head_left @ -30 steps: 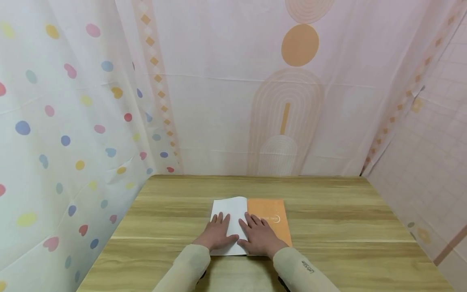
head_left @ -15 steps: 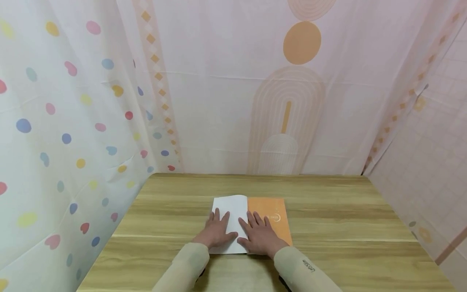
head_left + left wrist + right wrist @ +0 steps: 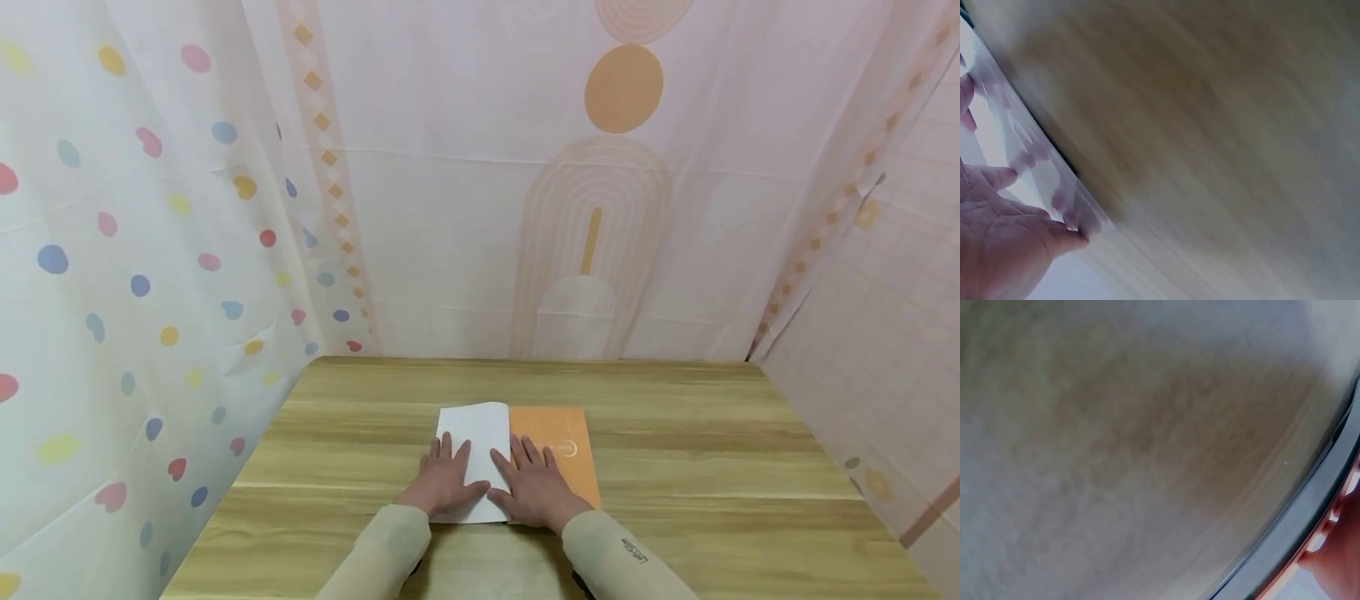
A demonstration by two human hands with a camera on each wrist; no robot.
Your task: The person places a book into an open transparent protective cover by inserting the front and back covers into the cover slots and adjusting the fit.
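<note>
An open book [image 3: 480, 421] lies on the wooden table, with a white page on the left and an orange page [image 3: 546, 423] with a pale crescent mark on the right. My left hand [image 3: 444, 481] rests on the white page, fingers spread and thumb toward the fold. Across the fold, my right hand [image 3: 537, 490] lies with its fingers extended, touching both sides. The two thumbs point at each other near the book's lower part. In the left wrist view, my left hand [image 3: 1007, 244] is beside the shiny book edge [image 3: 1054, 159]. In the right wrist view, my right hand [image 3: 1340, 553] shows only partly behind the book's greyish edge [image 3: 1297, 528].
Wood-grain table top [image 3: 675, 433] extends around the book on all sides. A dotted curtain [image 3: 172, 275] hangs at the left, a patterned curtain [image 3: 450, 208] behind, and a checked one [image 3: 892, 333] at the right.
The fingers of my left hand have spread a little further to the left. Those of my right hand have shifted slightly rightward over the orange page. The book stays in place.
</note>
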